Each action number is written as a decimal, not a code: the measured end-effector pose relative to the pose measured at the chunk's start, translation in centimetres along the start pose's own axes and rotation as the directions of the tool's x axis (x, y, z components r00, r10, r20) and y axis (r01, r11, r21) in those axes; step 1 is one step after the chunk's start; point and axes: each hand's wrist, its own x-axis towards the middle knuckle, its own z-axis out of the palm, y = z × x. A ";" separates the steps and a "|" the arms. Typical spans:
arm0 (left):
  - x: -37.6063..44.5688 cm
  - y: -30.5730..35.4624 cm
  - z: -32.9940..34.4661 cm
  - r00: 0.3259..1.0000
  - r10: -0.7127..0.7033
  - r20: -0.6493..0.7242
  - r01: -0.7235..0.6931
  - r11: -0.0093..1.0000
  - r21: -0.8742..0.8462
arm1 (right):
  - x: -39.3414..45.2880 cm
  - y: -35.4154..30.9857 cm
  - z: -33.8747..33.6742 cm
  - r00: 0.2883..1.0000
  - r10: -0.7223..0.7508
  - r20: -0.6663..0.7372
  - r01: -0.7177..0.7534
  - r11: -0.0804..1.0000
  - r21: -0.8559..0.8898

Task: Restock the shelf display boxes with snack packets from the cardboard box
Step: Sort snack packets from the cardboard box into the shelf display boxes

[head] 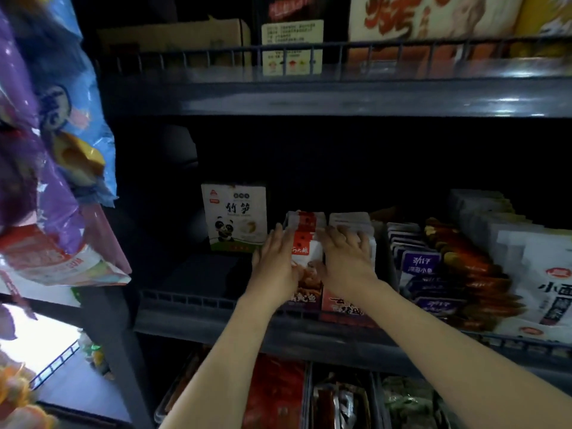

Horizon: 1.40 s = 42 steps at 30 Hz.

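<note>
Hands on the red-and-white packets, middle shelf.

I see both forearms reach in; my left hand (274, 261) lies flat, fingers straight, against the left side of the snack packets (305, 243), and my right hand (346, 258) is spread over the row's right side and the neighbouring white packets (351, 221). Behind them to the left stands a panda box (234, 216).

A dark grey metal shelving unit (309, 100) fills the view, its tiers edged with low wire rails (278, 52). The back of the middle tier lies in deep shadow. The light is dim overall, with pale glints on the front lip of the upper shelf. At lower left a bright, pale floor (58, 394) shows beyond a dark upright post (114, 351) of the shelving.
</note>
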 end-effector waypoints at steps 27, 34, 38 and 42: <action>8.8 1.8 -2.4 0.827 -0.008 0.562 -0.241 0.899 0.367 | -6.1 1.4 7.1 0.901 -0.279 -0.331 0.260 0.960 -0.101; 6.3 0.4 -0.5 0.937 0.169 0.306 -0.321 0.763 0.561 | -6.0 1.1 6.9 0.901 -0.270 -0.338 0.270 0.962 -0.048; 6.0 0.9 -0.4 0.950 0.140 0.279 -0.286 0.745 0.603 | -6.0 1.1 7.0 0.903 -0.265 -0.338 0.272 0.962 -0.029; 6.6 1.3 -1.0 0.951 0.144 0.274 -0.289 0.731 0.619 | -6.0 1.0 7.0 0.893 -0.265 -0.363 0.280 0.960 -0.011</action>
